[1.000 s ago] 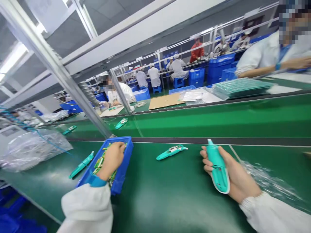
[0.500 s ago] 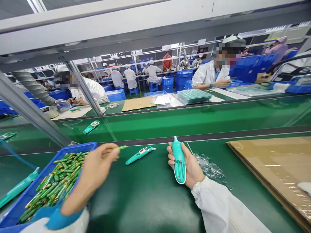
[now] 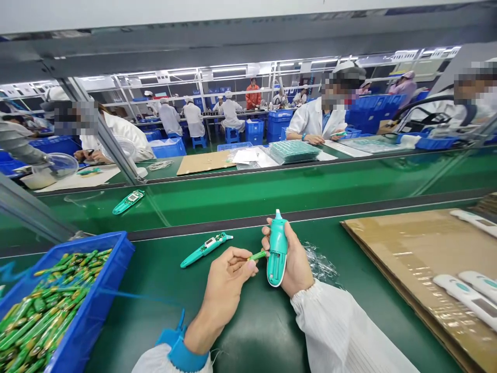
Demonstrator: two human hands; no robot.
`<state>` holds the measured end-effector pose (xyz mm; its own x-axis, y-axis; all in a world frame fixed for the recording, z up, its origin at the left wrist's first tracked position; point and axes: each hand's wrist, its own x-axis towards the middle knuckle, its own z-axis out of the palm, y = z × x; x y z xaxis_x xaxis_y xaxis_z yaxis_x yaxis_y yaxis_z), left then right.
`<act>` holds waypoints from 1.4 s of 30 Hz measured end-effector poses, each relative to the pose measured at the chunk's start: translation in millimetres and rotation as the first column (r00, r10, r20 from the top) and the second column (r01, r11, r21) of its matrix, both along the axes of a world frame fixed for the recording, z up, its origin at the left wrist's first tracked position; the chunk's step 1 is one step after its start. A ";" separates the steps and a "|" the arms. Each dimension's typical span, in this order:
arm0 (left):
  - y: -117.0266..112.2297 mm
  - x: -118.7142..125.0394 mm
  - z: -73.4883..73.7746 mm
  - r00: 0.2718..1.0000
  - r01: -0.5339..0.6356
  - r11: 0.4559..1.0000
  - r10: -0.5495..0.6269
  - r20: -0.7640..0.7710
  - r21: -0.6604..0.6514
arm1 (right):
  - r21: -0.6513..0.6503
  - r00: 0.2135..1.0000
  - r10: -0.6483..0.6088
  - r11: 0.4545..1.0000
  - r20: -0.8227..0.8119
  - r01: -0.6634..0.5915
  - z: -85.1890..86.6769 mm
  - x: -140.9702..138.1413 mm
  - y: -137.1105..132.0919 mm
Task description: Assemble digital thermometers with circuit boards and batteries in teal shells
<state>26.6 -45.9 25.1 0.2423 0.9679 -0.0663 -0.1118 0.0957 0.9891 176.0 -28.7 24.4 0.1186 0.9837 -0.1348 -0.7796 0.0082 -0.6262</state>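
My right hand is wrapped round a teal and white ear thermometer, its pale tip upward and its open battery compartment facing me. Between the thumb and fingers of my left hand is a slim green battery, its far end close beside the thermometer; whether they touch I cannot tell. Left of my hands, a blue bin holds many green batteries. Another teal thermometer, its inner parts exposed, lies on the green table just beyond my left hand.
Clear plastic scraps lie behind my right hand. To the right, a cardboard sheet carries several white thermometers. One opened teal thermometer rests on the green conveyor belt. Across it, people in white coats sit working.
My left hand has moved right, from beside the bin to the thermometer, carrying the battery. My right hand still holds the thermometer. The view has turned rightward.
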 end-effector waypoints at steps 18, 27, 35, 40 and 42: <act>-30.3 23.3 2.1 0.946 0.011 0.999 -0.025 -0.323 -0.044 | 0.004 0.997 -0.045 0.999 0.055 0.045 -3.7 -11.9 -2.8; -26.9 24.2 0.8 0.944 -0.054 0.998 0.048 -0.325 -0.010 | 0.061 1.000 -0.016 0.998 0.011 0.016 -3.5 -16.1 -7.1; -20.2 21.0 -4.1 0.951 -0.083 0.997 0.077 -0.299 -0.005 | 0.089 0.989 0.142 0.987 -0.047 -0.137 -8.8 -21.6 -10.9; -20.8 23.0 -8.1 0.988 -0.014 0.997 0.003 -0.153 -0.073 | 0.073 0.986 0.164 0.984 -0.026 -0.162 -8.3 -22.1 -12.7; -22.3 24.0 -7.0 0.985 -0.037 0.996 0.023 -0.171 -0.076 | 0.048 0.994 0.110 0.993 0.008 -0.110 -6.2 -22.3 -13.3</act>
<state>50.6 -68.1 18.1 0.1919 0.9648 -0.1798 0.0529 0.1728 0.9835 153.7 -41.9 18.2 0.0102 0.9962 -0.0863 -0.7741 -0.0468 -0.6313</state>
